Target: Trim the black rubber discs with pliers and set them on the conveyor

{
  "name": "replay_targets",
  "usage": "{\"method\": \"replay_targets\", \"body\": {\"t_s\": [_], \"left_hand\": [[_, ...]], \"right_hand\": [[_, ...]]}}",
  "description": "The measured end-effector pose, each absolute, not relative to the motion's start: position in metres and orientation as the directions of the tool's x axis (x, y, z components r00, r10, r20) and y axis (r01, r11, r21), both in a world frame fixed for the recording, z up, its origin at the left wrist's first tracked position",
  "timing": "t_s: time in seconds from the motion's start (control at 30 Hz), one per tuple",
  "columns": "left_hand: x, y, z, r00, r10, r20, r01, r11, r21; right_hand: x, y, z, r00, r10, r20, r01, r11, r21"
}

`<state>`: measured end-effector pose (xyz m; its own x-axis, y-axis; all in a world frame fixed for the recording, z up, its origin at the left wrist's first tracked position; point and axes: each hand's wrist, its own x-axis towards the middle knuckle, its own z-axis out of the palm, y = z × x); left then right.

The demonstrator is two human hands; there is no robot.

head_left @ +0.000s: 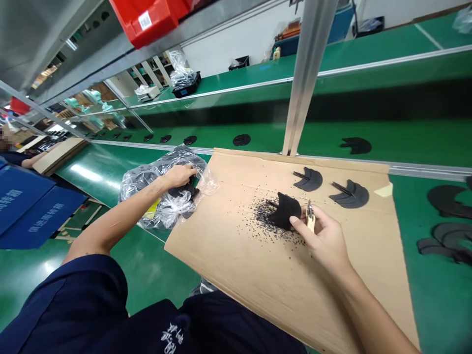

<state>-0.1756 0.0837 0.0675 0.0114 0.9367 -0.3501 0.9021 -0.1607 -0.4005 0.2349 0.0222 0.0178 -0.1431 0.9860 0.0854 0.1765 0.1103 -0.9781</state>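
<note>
My left hand (180,175) reaches into a clear plastic bag (162,189) of black flat pieces at the left edge of a brown cardboard sheet (258,275); its fingers curl down among the pieces, and what they grip is hidden. My right hand (324,236) holds a small metal cutter with a pale handle (309,216) and pinches a black fan-shaped piece (283,210) against the cardboard. Black trimmings (263,221) lie scattered round that piece. Two more black fan-shaped pieces (309,180) (350,194) lie farther back on the cardboard.
A green conveyor belt (405,140) behind the cardboard carries a row of black pieces (241,140). A metal post (304,73) rises at the cardboard's far edge. Curved black pieces (448,221) lie at right. Blue boxes (25,204) stand at left, red bins (147,19) overhead.
</note>
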Motion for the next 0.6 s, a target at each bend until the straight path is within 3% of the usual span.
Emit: {"method": "replay_targets", "body": {"t_s": [0.17, 0.3, 0.37, 0.4, 0.47, 0.53, 0.6], "left_hand": [[-0.19, 0.065, 0.089, 0.08, 0.952, -0.295, 0.898, -0.197, -0.394], [-0.189, 0.046, 0.098, 0.086, 0.983, -0.164, 0.922, -0.141, -0.361], [-0.171, 0.037, 0.091, 0.149, 0.989, 0.026, 0.983, -0.145, -0.116], [-0.156, 0.034, 0.084, 0.164, 0.974, 0.154, 0.979, -0.18, 0.092], [-0.119, 0.03, 0.065, 0.124, 0.936, 0.33, 0.81, -0.287, 0.51], [-0.076, 0.027, 0.045, 0.074, 0.941, 0.331, 0.554, -0.315, 0.771], [-0.037, 0.025, 0.028, 0.104, 0.969, 0.225, 0.296, -0.246, 0.923]], "right_hand": [[0.235, 0.023, 0.02, -0.141, 0.989, 0.052, 0.144, 0.072, -0.987], [0.237, 0.024, 0.022, -0.133, 0.991, 0.018, 0.096, 0.031, -0.995], [0.237, 0.024, 0.021, -0.129, 0.992, -0.009, 0.061, -0.001, -0.998], [0.236, 0.023, 0.021, -0.13, 0.991, -0.029, 0.042, -0.023, -0.999], [0.235, 0.023, 0.019, -0.134, 0.988, -0.075, -0.005, -0.076, -0.997], [0.234, 0.022, 0.017, -0.123, 0.985, -0.118, -0.051, -0.125, -0.991], [0.233, 0.021, 0.016, -0.103, 0.984, -0.143, -0.075, -0.151, -0.986]]}}
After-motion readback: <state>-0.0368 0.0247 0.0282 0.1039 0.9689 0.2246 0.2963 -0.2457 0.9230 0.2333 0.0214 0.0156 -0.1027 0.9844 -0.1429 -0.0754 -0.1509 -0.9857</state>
